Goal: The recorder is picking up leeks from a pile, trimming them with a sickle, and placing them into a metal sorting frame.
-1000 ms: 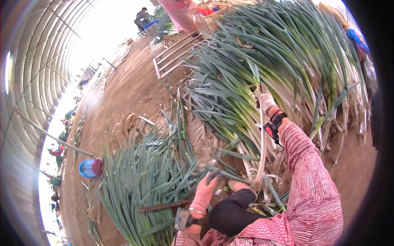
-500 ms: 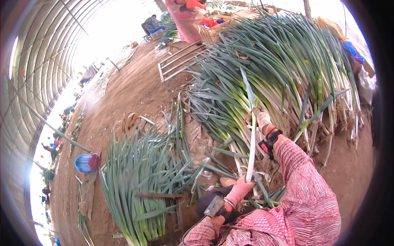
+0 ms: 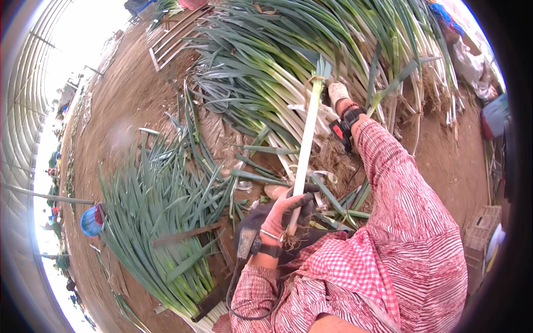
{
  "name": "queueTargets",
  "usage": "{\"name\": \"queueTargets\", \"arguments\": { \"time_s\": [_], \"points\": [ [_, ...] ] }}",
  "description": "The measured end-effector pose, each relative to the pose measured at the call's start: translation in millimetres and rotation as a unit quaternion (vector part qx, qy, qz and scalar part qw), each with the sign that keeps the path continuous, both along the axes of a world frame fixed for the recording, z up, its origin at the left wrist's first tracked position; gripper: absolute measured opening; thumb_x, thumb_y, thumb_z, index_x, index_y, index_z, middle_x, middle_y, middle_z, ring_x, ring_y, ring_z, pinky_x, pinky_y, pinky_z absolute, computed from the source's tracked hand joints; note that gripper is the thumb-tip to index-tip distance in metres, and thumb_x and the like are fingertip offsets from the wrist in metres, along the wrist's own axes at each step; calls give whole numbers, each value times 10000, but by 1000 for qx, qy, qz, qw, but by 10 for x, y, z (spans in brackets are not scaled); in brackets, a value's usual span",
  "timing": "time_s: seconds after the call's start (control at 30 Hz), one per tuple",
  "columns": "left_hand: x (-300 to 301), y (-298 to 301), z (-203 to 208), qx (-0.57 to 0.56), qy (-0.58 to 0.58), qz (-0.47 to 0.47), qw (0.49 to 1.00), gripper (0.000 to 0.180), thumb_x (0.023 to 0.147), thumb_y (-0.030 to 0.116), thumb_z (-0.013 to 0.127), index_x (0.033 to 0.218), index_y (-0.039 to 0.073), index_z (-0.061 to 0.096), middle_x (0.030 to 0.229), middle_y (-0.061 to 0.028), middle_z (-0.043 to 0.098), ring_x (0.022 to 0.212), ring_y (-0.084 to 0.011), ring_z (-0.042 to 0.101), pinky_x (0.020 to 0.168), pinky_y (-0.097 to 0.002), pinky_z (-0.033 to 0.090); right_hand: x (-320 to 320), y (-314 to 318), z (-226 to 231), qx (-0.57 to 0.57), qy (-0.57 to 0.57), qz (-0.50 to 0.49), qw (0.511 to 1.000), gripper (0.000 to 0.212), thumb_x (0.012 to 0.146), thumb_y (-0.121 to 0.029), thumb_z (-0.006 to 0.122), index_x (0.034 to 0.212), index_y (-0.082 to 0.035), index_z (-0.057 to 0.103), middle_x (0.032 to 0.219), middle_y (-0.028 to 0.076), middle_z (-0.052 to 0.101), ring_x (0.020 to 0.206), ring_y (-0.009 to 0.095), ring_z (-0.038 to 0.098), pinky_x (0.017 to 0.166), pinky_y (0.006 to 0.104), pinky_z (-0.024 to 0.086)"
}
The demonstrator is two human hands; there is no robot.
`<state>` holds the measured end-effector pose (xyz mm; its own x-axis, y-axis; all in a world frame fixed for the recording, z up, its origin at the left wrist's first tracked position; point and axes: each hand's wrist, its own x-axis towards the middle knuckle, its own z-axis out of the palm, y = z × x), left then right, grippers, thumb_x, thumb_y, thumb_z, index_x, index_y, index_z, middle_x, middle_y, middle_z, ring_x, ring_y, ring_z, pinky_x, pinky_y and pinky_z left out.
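Note:
My left hand (image 3: 286, 213), in a pink glove with dark fingers, is closed around the white lower stalk of a long green onion (image 3: 307, 141). The roots hang just below that grip, and the stalk tilts up and away toward the big heap. My right hand (image 3: 337, 94), in a pale glove, is beside the stalk's leafy top, at the edge of the heap of green onions (image 3: 266, 61); its fingers do not show clearly. Around the upper stalk is a thin brownish band or strip. A second pile of green onions (image 3: 161, 205) lies to the left.
A flat rusty bar (image 3: 186, 234) crosses the left pile. Beyond it sits a blue and red rounded object (image 3: 92, 220). A slatted frame (image 3: 177, 38) lies on the soil at the far left. Crates (image 3: 482, 227) and a blue-red container (image 3: 496, 115) stand at the right.
The view has shifted, so the heap sits further up and left. The held green onion's roots now show below my left hand. My right hand is now beside the stalk instead of on it.

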<state>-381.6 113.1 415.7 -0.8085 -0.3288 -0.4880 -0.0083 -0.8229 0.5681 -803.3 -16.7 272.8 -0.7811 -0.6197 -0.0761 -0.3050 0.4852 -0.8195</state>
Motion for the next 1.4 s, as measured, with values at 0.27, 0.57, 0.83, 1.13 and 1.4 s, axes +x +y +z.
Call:
{"name": "queueTargets", "arguments": {
  "time_s": [0.27,0.57,0.83,1.13,1.4],
  "points": [
    [-23,48,110,34,25,6,999,287,911,148,627,1081,-78,581,606,-96,525,443,-164,462,398,-291,344,-713,36,320,187,317,-55,928,359,952,-326,489,1022,-65,725,1133,224,694,1095,368,654,955,450,506],
    [250,-138,-69,-49,203,95,973,511,847,188,622,1247,-120,540,586,-124,558,429,-203,472,508,-424,390,-1066,1914,836,104,-72,-109,986,354,892,-317,589,1032,-16,711,1106,232,702,1029,324,690,898,419,543],
    [-69,-200,-210,-68,143,172,972,421,899,294,614,1157,-36,576,646,-68,507,482,-190,469,498,-344,399,-150,2040,195,281,64,146,946,476,879,-411,641,1211,-72,665,1186,208,679,1130,364,640,983,415,492],
    [-219,-297,-353,-22,92,176,980,511,986,205,548,1429,-10,414,725,-54,527,525,-181,500,515,-368,397,160,712,-155,197,61,108,973,453,948,-364,622,1343,-147,582,1145,166,690,1072,347,644,920,414,496],
    [-274,-372,-481,-22,17,187,982,566,908,157,681,1384,-42,451,853,-116,647,628,-209,624,570,-379,544,916,850,-54,-138,-109,110,978,186,961,-177,677,1077,-32,680,891,25,688,813,97,620,705,257,501]
  ]
}}
